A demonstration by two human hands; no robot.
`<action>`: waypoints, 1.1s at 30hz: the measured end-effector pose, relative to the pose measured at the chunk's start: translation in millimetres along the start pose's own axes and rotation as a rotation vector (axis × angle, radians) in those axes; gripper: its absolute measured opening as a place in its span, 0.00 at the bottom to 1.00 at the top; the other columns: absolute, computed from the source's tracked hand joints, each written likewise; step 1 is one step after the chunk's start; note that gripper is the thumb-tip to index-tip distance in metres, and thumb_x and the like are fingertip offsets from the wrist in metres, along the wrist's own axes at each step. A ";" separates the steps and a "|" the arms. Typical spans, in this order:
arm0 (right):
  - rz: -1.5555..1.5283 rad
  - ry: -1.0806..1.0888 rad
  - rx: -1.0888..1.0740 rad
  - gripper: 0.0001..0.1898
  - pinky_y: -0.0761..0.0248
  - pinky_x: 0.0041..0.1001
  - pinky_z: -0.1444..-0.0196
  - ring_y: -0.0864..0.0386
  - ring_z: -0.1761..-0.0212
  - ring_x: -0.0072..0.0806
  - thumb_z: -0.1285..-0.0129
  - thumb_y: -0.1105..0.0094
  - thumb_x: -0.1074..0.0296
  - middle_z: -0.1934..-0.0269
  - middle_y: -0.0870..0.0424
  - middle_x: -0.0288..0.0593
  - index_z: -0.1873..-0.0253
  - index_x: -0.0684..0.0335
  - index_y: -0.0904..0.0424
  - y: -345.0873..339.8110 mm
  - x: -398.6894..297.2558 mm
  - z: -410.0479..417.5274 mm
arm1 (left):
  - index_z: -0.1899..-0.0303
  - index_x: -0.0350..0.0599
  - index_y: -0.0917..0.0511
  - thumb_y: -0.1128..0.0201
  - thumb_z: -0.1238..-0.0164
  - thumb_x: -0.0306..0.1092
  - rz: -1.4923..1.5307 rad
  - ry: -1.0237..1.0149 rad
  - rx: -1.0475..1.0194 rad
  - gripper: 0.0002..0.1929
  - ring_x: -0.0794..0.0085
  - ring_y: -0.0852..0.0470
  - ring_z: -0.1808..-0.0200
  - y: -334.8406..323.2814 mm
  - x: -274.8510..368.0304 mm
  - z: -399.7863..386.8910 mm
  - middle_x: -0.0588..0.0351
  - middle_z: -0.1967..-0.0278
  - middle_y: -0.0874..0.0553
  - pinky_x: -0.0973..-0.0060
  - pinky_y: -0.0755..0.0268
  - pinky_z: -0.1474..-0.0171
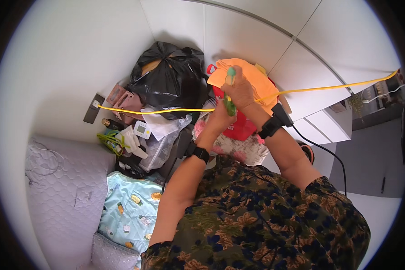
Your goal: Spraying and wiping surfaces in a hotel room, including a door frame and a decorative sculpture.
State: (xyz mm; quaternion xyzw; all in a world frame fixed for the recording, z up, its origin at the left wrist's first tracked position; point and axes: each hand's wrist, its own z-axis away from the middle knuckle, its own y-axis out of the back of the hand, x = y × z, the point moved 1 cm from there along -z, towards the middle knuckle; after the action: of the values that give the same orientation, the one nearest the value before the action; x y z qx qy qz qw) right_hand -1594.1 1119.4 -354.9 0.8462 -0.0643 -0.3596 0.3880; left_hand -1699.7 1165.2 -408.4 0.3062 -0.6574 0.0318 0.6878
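My left hand is closed around the lower part of a green bottle, and my right hand grips its upper part near the pale green cap. Under and behind my hands lie a folded orange cloth and a red bag or cloth. Below these is a floral-patterned fabric bundle, close to my body. Each wrist wears a black strap with a dark device.
A yellow cable crosses the view from a wall socket. Left of my hands stand a black plastic bag, a white digital monitor and assorted small items. A quilted mattress lies lower left, white cabinets behind.
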 end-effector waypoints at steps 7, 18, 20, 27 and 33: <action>-0.031 -0.092 -0.126 0.35 0.31 0.47 0.60 0.22 0.65 0.56 0.52 0.41 0.60 0.70 0.21 0.59 0.40 0.57 0.49 -9.1 6.3 30.2 | 0.49 0.34 0.37 0.34 0.54 0.31 0.007 -0.057 0.045 0.29 0.47 0.23 0.51 -21.6 -40.1 16.3 0.36 0.56 0.22 0.63 0.31 0.50; -0.002 -0.050 -0.147 0.33 0.31 0.46 0.59 0.23 0.64 0.58 0.51 0.42 0.60 0.68 0.21 0.60 0.42 0.58 0.48 -16.2 14.2 52.1 | 0.50 0.32 0.37 0.34 0.56 0.31 0.026 0.035 0.051 0.29 0.46 0.21 0.55 -38.9 -49.8 40.2 0.36 0.61 0.20 0.62 0.29 0.53; -0.009 -0.069 -0.171 0.32 0.31 0.46 0.59 0.23 0.64 0.57 0.51 0.42 0.60 0.68 0.22 0.60 0.43 0.58 0.48 -22.2 24.4 56.1 | 0.51 0.32 0.35 0.34 0.56 0.32 0.073 0.074 0.046 0.28 0.47 0.21 0.55 -40.8 -44.5 44.4 0.36 0.61 0.20 0.63 0.29 0.54; 0.008 -0.115 -0.203 0.33 0.32 0.46 0.59 0.23 0.64 0.57 0.51 0.41 0.61 0.69 0.22 0.61 0.42 0.58 0.48 -16.1 13.0 69.4 | 0.53 0.32 0.35 0.34 0.56 0.33 0.066 0.070 0.057 0.28 0.47 0.21 0.55 -47.6 -60.6 50.6 0.36 0.61 0.20 0.63 0.29 0.55; 0.045 -0.077 -0.181 0.34 0.31 0.44 0.61 0.22 0.65 0.54 0.53 0.38 0.60 0.68 0.21 0.53 0.42 0.58 0.47 -24.3 28.5 55.4 | 0.52 0.32 0.35 0.33 0.56 0.33 0.133 0.101 -0.016 0.29 0.49 0.19 0.58 -46.5 -57.3 39.5 0.38 0.62 0.20 0.64 0.27 0.57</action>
State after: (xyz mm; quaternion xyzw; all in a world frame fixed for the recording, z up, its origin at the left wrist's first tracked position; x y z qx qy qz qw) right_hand -1613.9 1091.4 -412.2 0.7914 -0.0653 -0.3875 0.4682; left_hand -1721.6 1129.8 -481.0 0.2542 -0.6409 0.0878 0.7190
